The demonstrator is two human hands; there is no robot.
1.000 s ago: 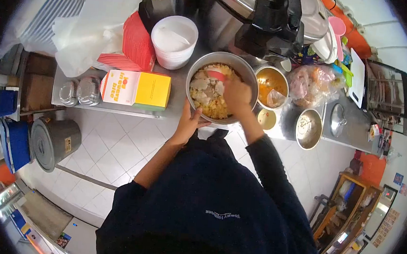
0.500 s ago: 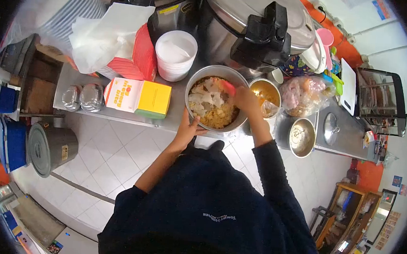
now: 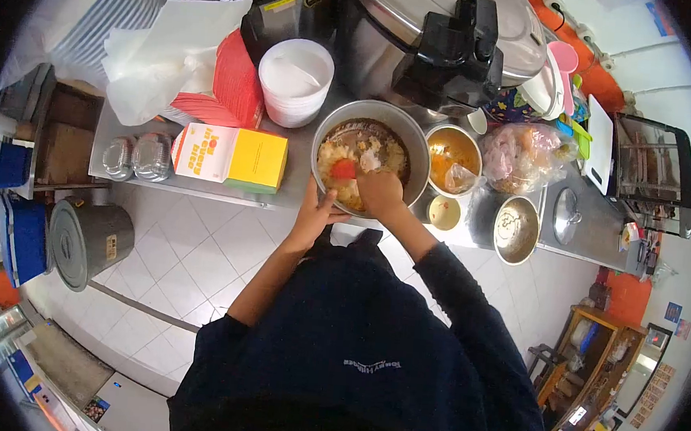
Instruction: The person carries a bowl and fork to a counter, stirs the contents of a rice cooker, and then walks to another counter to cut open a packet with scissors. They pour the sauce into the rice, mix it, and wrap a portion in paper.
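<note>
A round metal pot rests near the counter's front edge, holding pale and yellowish rice-like food with brown bare patches at its far side. My left hand grips the near left side of the pot, thumb against its wall. Inside the pot, my right hand is closed around a red spoon-like utensil, whose red end sits in the food at the left; its handle is hidden by my fingers. Right of the pot stand a metal bowl of orange-yellow food and a small pale yellow cup.
Large rice cookers stand behind the pot. To the left are stacked white bowls, red cartons, a yellow-and-white box and clear containers. A filled plastic bag and another metal bowl lie right.
My right hand and the red utensil have swept left and nearer me through the pot. White food has been mixed in or shifted, exposing brown bottom at the far side. My left hand keeps its grip.
</note>
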